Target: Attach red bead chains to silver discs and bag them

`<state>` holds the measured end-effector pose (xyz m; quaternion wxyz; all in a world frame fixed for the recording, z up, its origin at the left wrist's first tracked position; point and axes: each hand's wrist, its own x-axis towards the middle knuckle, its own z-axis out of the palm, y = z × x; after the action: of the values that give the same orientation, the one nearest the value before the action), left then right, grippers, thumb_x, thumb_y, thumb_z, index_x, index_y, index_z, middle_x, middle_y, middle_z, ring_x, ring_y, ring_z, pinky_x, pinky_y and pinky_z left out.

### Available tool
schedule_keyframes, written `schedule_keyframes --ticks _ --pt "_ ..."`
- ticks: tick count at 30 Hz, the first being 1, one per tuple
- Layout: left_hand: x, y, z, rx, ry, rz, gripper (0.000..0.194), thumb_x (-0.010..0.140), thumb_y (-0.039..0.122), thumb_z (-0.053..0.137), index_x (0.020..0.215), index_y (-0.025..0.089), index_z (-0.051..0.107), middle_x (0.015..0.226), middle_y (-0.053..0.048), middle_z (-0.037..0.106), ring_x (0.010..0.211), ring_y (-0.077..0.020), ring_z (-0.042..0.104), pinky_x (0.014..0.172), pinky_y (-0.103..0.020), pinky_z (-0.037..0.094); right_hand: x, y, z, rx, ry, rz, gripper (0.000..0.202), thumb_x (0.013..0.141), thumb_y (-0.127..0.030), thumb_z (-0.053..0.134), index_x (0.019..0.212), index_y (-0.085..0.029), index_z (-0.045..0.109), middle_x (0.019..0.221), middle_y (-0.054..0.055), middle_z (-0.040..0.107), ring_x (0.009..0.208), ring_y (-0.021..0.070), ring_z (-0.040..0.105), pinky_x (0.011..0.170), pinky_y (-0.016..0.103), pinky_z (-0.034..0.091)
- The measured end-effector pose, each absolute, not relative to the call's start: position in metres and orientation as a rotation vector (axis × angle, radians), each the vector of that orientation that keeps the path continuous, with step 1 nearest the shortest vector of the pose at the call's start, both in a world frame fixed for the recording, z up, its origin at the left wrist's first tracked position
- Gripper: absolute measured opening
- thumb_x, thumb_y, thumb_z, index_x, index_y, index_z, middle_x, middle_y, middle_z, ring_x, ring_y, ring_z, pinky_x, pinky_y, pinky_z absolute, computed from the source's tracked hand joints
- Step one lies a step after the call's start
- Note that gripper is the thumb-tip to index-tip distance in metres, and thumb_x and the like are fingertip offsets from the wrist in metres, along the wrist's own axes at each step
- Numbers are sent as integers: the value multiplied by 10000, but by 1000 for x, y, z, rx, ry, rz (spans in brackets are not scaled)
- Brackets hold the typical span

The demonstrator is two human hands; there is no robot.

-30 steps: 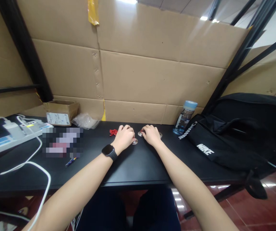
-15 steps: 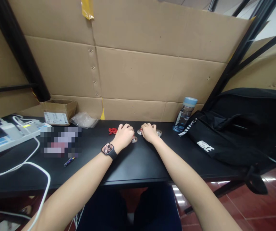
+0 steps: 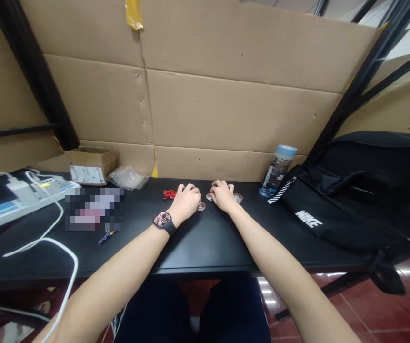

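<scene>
A small clear round piece lies on the tabletop, at the thumb side of the left hand. Across a narrow gap, a second round piece shows at the fingertips of the right hand, with a bit of red close to it, and a third round piece shows at the outer side of this hand. Both hands have the fingers bent downward; whether they pinch something I cannot tell, because the backs of the hands cover it. To do this handling well, I think it is better to take each piece by its rim, with light and even pressure, since such smooth material may slip. Turning the hands a little outward would let the eyes see the fingertips. The red bundle lies just beside the left hand, so the knuckles should take care not to push it.

Compared with one second ago, the hands are in almost the same position. The screen of the watch, dark then, is now lit, and the third round piece shows more fully. Farther out, the water bottle and the black bag keep their places.
</scene>
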<state>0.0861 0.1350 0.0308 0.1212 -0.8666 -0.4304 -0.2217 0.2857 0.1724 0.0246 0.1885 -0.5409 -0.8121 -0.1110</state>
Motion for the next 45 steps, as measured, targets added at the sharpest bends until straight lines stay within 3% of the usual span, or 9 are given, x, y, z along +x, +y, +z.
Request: schedule_keyframes --ticks 9,18,24,28,30,36,45 --pt "86 132 31 -2459 -1306 -645 193 972 228 494 895 183 665 1050 -121 692 1129 -298 494 877 -465 305 283 165 29 -1331 -2115 -123 188 985 -331 546 968 -223 698 1276 90 574 1180 253 450 916 390 337" --pt "83 135 31 -2440 -1428 -772 178 972 260 499 929 205 663 1079 -113 691 1169 -290 480 920 -473 311 284 161 28 -1349 -2106 -41 174 979 -334 552 954 -224 685 1268 86 575 1167 250 460 905 381 360" --pt "82 146 31 -2405 -1897 -1079 248 941 391 534 881 264 738 1147 -75 714 1124 -326 538 886 -486 398 290 164 32 -1430 -1938 57 166 951 -322 556 916 -214 676 1044 74 682 1051 249 556 878 377 398" --pt "78 156 28 -2391 -2011 -1175 249 920 436 559 952 289 757 1192 -52 720 1148 -333 561 908 -483 431 289 165 36 -1252 -1835 383 191 932 -348 551 914 -190 657 850 51 718 796 188 639 765 311 472" --pt "76 158 27 -2401 -2018 -1203 252 913 447 571 976 291 758 1182 -44 728 1139 -317 574 921 -467 437 286 164 36 -1128 -1777 545 206 911 -376 580 897 -184 651 832 55 732 765 180 668 753 299 501" --pt "80 153 28 -2455 -1984 -1116 261 909 456 583 986 285 764 1199 -53 720 1155 -313 554 921 -442 432 278 160 32 -984 -1790 825 182 845 -353 673 853 -171 677 854 79 760 826 191 721 831 320 541" --pt "83 142 30 -2535 -1972 -940 183 866 432 650 916 323 788 1184 -32 718 1205 -340 512 909 -461 410 287 162 24 -1108 -1986 810 118 803 -285 717 839 -174 721 816 54 770 806 189 730 774 294 539"
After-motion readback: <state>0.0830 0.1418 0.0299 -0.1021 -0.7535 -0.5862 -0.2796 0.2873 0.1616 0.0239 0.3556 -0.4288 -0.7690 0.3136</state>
